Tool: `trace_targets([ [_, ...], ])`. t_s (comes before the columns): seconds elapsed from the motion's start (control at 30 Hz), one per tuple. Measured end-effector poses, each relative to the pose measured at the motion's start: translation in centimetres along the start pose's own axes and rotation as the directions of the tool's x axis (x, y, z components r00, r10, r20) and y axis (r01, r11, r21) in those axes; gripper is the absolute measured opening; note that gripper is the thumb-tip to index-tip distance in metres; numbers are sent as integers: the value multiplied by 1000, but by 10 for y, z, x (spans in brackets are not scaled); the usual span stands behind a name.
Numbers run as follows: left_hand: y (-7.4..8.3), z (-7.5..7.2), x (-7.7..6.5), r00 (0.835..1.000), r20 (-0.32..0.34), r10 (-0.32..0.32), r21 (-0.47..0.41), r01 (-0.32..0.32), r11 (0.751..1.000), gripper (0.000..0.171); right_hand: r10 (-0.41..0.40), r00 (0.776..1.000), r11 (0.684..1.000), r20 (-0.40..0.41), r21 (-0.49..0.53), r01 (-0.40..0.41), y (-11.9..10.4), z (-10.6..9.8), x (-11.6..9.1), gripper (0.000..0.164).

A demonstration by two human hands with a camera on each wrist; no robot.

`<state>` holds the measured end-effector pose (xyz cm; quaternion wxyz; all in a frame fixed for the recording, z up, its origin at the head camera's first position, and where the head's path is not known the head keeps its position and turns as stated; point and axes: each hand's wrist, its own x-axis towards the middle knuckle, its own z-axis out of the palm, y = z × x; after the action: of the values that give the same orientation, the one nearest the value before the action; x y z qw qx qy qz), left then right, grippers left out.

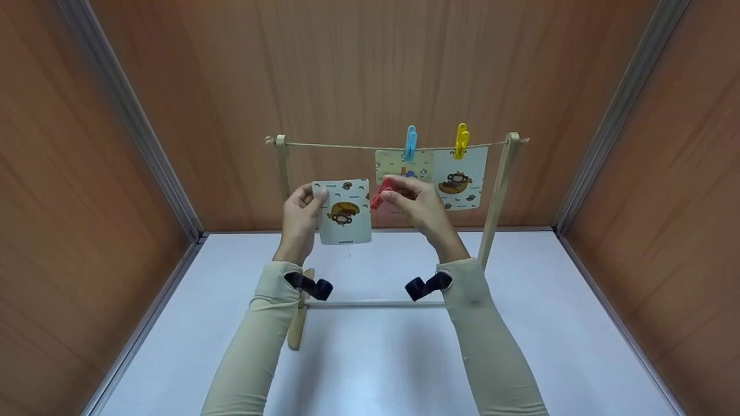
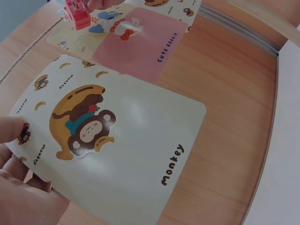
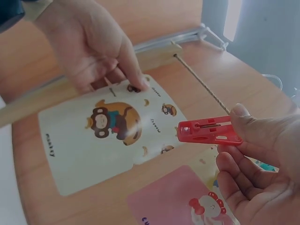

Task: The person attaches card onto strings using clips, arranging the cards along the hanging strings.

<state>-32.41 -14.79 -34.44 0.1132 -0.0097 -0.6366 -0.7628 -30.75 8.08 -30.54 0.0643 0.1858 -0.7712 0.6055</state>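
Observation:
My left hand [image 1: 299, 221] pinches a pale monkey card [image 1: 346, 228] by its upper left edge, thumb in front. The card hangs upright just below the string [image 1: 341, 145], with a monkey on a banana and the word "monkey" at the bottom. In my right hand [image 1: 425, 208] a red clothespin [image 1: 381, 193] is held between thumb and fingers, its nose close to the card's right edge. Behind the right hand a pink and yellow card [image 2: 150, 51] hangs from the string under a blue clothespin [image 1: 410, 143], partly hidden in the head view.
A second monkey card [image 1: 471, 196] hangs at the right under a yellow clothespin [image 1: 461, 141]. Wooden posts, one at the right [image 1: 496, 202], carry the string above the white table [image 1: 370, 358]. Wood-grain panels [image 1: 370, 75] enclose the back and sides.

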Motion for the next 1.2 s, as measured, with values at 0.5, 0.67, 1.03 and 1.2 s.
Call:
trace_targets([
  [0.5,14,8,4,1000,-7,6,53,-6,999,30,-29,999,999,-25,-16,29,-16,2,9,40],
  [0.67,16,10,5,1000,-11,29,41,-28,999,31,-69,997,997,-26,-17,69,-21,3,12,40],
  [1.03,25,15,13,997,-25,72,2,-72,997,31,-110,992,993,-56,-41,108,-35,6,19,39],
  [1.2,30,16,13,998,-29,60,-2,-60,998,34,-129,989,991,-71,-52,126,-39,8,23,40],
])
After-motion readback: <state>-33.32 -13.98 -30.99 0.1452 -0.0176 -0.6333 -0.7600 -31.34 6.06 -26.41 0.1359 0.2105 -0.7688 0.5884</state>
